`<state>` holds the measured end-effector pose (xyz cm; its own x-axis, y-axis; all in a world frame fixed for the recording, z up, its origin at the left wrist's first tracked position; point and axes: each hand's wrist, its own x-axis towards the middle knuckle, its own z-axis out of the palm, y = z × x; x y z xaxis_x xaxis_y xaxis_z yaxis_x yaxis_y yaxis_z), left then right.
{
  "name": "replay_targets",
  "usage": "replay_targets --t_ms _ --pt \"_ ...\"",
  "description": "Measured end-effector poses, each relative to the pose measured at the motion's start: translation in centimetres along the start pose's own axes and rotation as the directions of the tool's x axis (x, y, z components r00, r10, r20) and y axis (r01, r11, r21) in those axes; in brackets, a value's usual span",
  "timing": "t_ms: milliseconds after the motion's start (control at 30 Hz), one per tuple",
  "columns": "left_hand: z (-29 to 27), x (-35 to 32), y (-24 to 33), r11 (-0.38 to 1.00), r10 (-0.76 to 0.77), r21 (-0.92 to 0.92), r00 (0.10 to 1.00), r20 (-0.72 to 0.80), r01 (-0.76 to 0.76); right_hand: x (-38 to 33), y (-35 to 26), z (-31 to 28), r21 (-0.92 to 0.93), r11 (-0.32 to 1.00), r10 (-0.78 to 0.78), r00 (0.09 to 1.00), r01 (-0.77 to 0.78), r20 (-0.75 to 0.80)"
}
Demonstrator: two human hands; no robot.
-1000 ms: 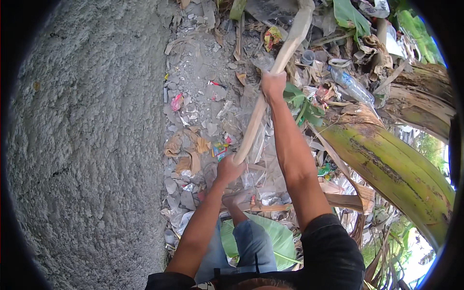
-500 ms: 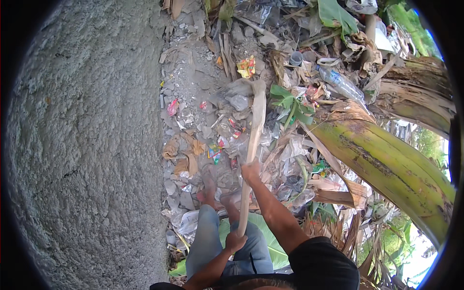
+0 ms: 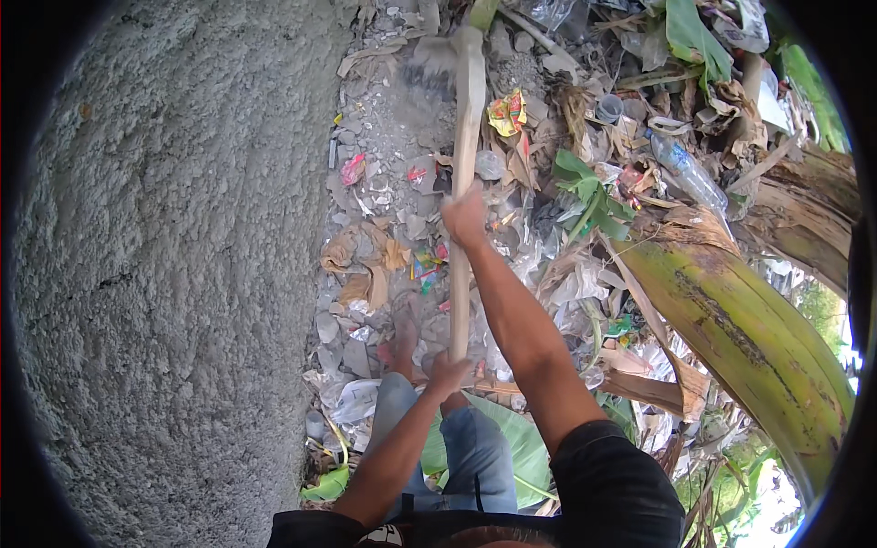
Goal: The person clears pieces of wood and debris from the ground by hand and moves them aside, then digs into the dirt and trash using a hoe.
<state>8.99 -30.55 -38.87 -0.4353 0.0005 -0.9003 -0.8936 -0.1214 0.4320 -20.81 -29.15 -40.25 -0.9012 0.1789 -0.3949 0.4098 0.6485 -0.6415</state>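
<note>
With both hands I hold a hoe [image 3: 459, 274] by its pale wooden handle, which points away from me. My right hand [image 3: 464, 217] is wrapped round the handle about midway along. Closer to my body, my left hand [image 3: 448, 374] grips the near end. The hoe's blade juts left from the far end, over grey soil [image 3: 393, 119] at the top of the view; it is blurred, and I cannot tell whether it touches the ground. A yellow and red wrapper [image 3: 508, 113] lies to the right of the handle.
A rough grey wall [image 3: 183, 274] runs along my left. A thick green banana trunk [image 3: 740, 310] slants in at the right, near a plastic bottle [image 3: 685, 169]. Brown crumpled scraps [image 3: 361, 260] lie among litter before my bare feet. Behind my legs is a banana leaf [image 3: 521, 447].
Both hands and the hoe have moved forward, away from my body. The blade is now farther out over the soil. My view has shifted slightly.
</note>
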Motion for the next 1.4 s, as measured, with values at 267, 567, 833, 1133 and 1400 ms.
replay_targets --t_ms 267,567,833,1133,1400 --pt "2.4 -13.4 -8.9 0.945 -0.322 0.084 0.941 0.101 0.315 -13.5 13.7 -0.2 0.294 0.908 0.23 0.942 -0.298 0.245" --pt "2.9 -17.4 -7.8 0.927 0.177 0.334 0.984 0.013 -0.171 -16.0 9.1 -7.2 0.269 0.96 0.071 0.997 -0.079 0.041" --pt "-6.8 4.2 5.9 0.887 0.329 0.382 0.935 -0.132 -0.258 -0.4 -8.7 -2.5 0.329 0.918 -0.17 0.97 0.22 -0.174" --pt "-0.9 -1.3 -3.2 0.934 0.141 0.347 0.982 -0.127 -0.089 -3.0 3.6 4.0 0.033 0.999 -0.019 0.998 0.017 0.056" --pt "0.5 -12.3 -10.2 0.891 -0.097 0.45 0.994 0.05 0.064 -14.5 8.2 -0.5 0.112 0.975 0.179 0.975 -0.194 0.132"
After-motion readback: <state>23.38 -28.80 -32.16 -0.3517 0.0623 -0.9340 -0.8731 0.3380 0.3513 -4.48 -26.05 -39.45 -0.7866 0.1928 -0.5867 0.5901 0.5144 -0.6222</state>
